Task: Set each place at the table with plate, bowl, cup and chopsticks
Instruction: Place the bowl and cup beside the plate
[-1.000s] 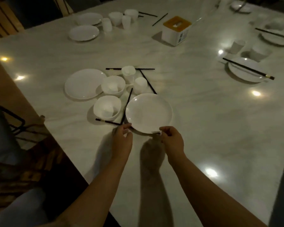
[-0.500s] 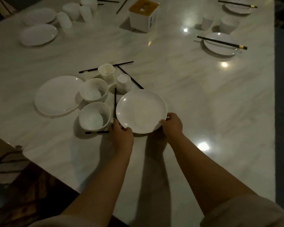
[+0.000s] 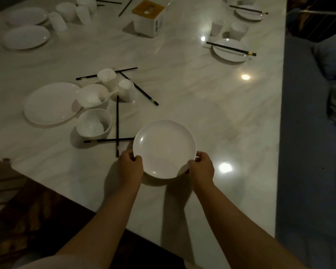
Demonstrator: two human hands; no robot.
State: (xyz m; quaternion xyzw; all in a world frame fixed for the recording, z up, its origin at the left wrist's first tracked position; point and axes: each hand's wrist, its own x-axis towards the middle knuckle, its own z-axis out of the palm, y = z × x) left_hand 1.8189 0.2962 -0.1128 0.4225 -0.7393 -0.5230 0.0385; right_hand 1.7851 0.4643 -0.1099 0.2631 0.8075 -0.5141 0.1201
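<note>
- The pale marble bench is glossy. I judge the round white plate, held at 6 o'clock near the front edge, could skid or clip that edge if put down carelessly.
- That plate is gripped by both hands: the left hand pinches the rim at 8 o'clock, the right hand at 4 o'clock. A loose pinch could tip it.
- Crossed black chopsticks lie just beside the plate at 9 o'clock; a leftward drift would likely knock them.
- Plates: six counted, one held, one large at 9 o'clock, two at 11, two at 1.
- Bowls: two sure, white ones at 9 o'clock; other far vessels are unclear.
- Cups: two by the bowls, more far off, blurred.
- One white box with a yellow top at 12 o'clock.
</note>
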